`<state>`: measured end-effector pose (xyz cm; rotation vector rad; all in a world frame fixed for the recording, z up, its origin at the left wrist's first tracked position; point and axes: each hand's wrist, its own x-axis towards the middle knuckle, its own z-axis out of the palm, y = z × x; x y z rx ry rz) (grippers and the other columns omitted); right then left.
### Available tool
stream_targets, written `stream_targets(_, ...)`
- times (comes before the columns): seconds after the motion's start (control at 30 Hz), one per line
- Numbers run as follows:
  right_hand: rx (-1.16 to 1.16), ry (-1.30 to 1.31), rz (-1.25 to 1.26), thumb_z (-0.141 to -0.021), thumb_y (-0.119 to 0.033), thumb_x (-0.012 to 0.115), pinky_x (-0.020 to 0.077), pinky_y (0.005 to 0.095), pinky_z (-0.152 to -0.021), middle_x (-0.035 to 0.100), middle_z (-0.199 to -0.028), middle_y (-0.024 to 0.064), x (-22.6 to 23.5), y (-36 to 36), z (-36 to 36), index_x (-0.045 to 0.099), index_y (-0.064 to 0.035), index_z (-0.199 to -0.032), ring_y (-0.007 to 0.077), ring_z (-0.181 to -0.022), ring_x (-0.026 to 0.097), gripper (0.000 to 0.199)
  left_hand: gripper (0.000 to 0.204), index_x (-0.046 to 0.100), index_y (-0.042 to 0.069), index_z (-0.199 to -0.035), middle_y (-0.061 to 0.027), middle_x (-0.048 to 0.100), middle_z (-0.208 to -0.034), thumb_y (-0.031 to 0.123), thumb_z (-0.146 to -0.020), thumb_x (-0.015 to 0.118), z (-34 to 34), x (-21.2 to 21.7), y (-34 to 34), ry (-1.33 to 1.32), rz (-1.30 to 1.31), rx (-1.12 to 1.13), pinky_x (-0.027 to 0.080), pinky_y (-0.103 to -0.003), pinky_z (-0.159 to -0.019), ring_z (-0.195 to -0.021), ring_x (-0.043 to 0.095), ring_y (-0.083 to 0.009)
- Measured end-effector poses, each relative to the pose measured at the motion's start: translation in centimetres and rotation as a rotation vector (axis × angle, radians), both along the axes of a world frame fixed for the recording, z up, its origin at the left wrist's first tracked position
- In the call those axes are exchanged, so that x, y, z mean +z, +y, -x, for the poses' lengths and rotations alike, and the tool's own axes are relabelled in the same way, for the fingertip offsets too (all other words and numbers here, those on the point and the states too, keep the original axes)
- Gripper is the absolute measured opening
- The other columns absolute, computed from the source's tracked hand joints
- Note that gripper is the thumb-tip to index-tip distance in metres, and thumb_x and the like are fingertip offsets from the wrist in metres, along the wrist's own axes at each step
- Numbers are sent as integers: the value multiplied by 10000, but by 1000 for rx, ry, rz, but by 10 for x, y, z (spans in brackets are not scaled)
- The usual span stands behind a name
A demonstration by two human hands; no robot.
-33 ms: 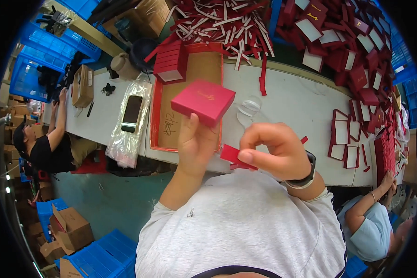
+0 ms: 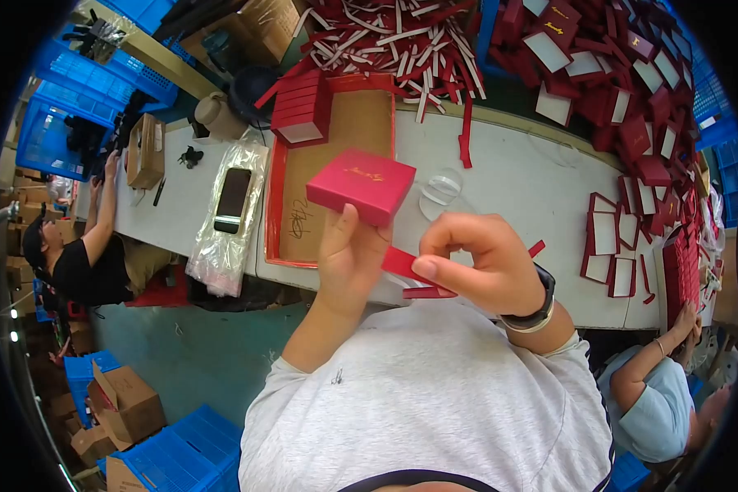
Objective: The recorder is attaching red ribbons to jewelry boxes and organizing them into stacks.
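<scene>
My left hand holds up a small red gift box with gold lettering on its lid, gripping it from below. The box is above the near part of a shallow cardboard tray. To its right, my right hand pinches a flat red ribbon strip between thumb and forefinger. The strip's free end points toward my left hand, near the box's lower right corner. Another red strip shows just below it. On the table beyond my right hand lies a clear round disc.
The red-edged tray holds a stack of red boxes. Red and white strips are heaped behind it, and box parts pile up at right. A phone lies on clear plastic at left. Two people work at either side.
The box in my left hand has sunk slightly and its top has turned a little. My right hand has shifted slightly left with the strip, and the lower strip shows more.
</scene>
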<state>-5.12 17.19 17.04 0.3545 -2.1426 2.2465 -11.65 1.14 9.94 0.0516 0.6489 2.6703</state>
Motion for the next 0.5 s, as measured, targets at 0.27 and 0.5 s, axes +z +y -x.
stream_targets(0.27, -159, -59, -205, -828, -125, 652, 415, 217, -500, 579, -627, 35, -11, -11, 11, 593, 2, -785, 83, -547, 540, 147, 321, 355, 81, -1259, -82, 486, -1213, 263, -996, 325, -14, 12, -1, 192, 211, 1, 431, -352, -925, -1086, 526, -191)
stream_targets(0.5, -217, 45, -380, -811, -180, 666, 437, 251, -484, 596, -630, 72, -12, -18, 12, 611, -35, -783, 152, -526, 580, 157, 312, 361, 72, -1253, -95, 515, -1168, 244, -993, 344, -17, 7, -13, 450, 406, 132, 495, -338, -836, -1009, 571, -191)
